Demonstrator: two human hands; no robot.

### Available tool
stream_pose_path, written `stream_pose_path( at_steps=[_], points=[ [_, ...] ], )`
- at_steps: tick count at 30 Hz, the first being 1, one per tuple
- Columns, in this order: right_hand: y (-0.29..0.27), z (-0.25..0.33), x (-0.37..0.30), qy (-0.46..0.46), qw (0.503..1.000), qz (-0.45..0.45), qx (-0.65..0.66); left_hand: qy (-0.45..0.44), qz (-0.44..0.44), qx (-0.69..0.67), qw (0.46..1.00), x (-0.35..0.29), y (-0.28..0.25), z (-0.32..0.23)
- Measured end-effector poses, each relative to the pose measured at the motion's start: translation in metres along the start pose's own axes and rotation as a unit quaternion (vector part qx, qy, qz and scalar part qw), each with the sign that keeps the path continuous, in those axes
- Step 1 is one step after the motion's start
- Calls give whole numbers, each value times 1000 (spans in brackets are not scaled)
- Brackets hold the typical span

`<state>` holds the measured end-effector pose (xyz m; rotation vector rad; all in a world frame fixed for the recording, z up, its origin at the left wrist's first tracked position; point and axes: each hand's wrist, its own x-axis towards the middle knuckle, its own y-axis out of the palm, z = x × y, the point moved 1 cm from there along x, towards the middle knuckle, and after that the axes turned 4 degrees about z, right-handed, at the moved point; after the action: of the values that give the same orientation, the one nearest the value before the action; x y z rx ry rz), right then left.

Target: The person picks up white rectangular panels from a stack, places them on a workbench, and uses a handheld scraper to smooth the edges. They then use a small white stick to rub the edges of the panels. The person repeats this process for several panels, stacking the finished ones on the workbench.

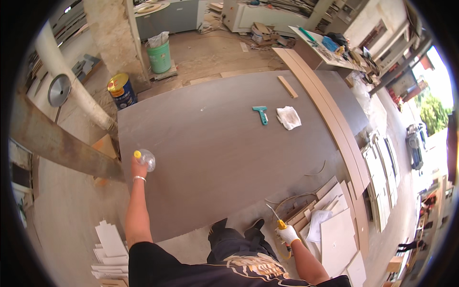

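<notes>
Over the left edge of a large grey-brown board [205,143], my left hand [138,168] is closed around a clear plastic bottle [149,160] with a yellow cap. The hand is bare, with a bracelet at the wrist. In a white glove, my right hand [289,234] grips a yellow air blow gun [282,224], its thin nozzle angled up toward the board's near edge. A yellow hose hangs below that hand. Toward the board's far right lie a teal scraper [261,115] and a folded white cloth [289,117], with neither hand touching them.
Long brown strips [330,115] run along the board's right side, near a small wood strip [287,87]. Stacked offcut panels [337,234] stand by my right arm. A paint can [122,91], a green bucket [159,57] and a curved rusty post [62,126] stand beyond the board's left side.
</notes>
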<state>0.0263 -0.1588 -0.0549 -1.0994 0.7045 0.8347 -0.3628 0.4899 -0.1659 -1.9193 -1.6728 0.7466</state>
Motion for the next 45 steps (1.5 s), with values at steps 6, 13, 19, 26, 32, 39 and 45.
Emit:
stream_pose_path(
  at_steps=[6, 13, 19, 26, 32, 39, 45],
  points=[
    [3, -16, -6, -14, 985, 111, -130, 95, 30, -5, 995, -124, 75, -66],
    [32, -69, -27, -106, 963, 94, -230, 40, 71, -143, 986, -145, 127, -67],
    [51, -140, -48, -1, 990, 92, -103, 56, 71, -124, 988, -134, 130, -58],
    [97, -226, -83, -46, 996, 55, -47, -48, -41, -36, 997, -175, 121, -65],
    [113, -288, -95, -74, 996, -24, 37, -52, 20, -60, 997, -224, 147, -64],
    [102, -346, -97, -52, 973, -41, 220, -51, 119, -142, 981, -314, 235, -112],
    [92, -355, -98, -36, 952, -97, 288, 80, 256, -47, 962, -310, 325, -220]
  ],
)
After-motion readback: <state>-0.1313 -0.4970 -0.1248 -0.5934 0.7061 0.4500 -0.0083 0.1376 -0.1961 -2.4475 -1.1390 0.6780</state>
